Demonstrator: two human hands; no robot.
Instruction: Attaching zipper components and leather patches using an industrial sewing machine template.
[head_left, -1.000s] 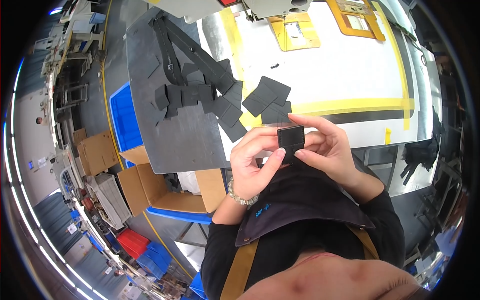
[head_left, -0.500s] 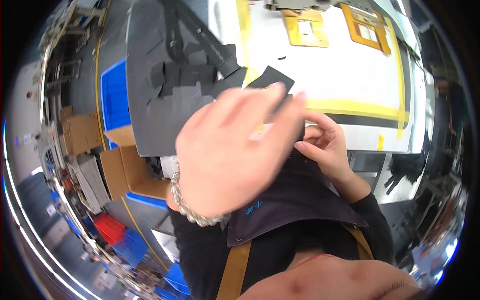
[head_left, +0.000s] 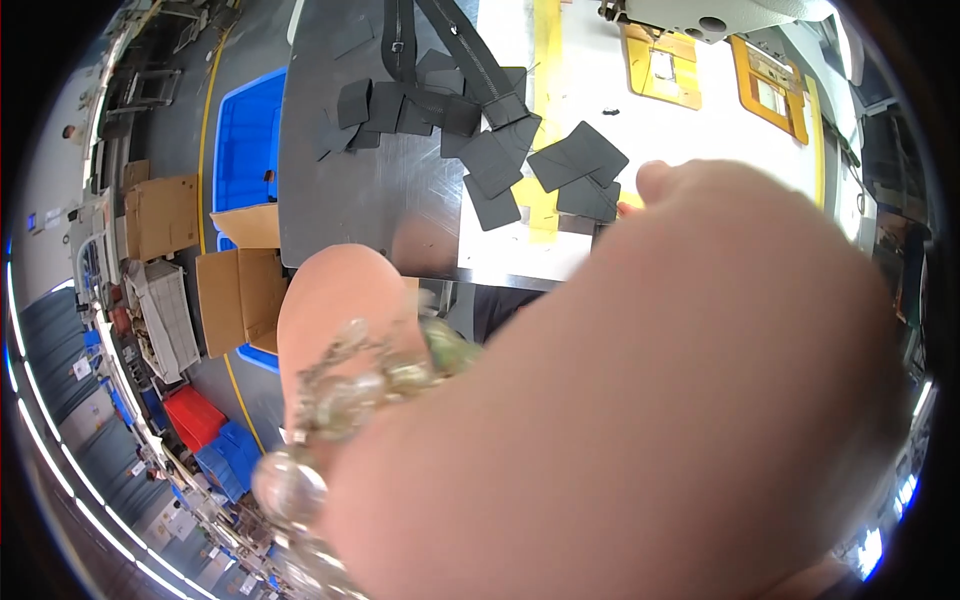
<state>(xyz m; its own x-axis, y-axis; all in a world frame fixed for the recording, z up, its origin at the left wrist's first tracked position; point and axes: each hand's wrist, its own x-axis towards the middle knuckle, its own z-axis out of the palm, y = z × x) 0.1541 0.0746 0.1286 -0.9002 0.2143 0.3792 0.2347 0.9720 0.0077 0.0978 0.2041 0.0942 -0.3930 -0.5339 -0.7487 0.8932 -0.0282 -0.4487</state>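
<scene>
Beyond the raised left hand (head_left: 650,390), thin black rectangular pieces of leather-like sheet (head_left: 492,165) lie scattered on the grey metal, white-covered desk (head_left: 345,210) — the nearest just beside the mostly hidden right hand (head_left: 627,209). Neither hand's grip can be told. Step, as judged: left hand lifted off the pieces — handling them calls for lowering it.

The patches (head_left: 492,163) are black (the bin (head_left: 246,140), blue).
</scene>
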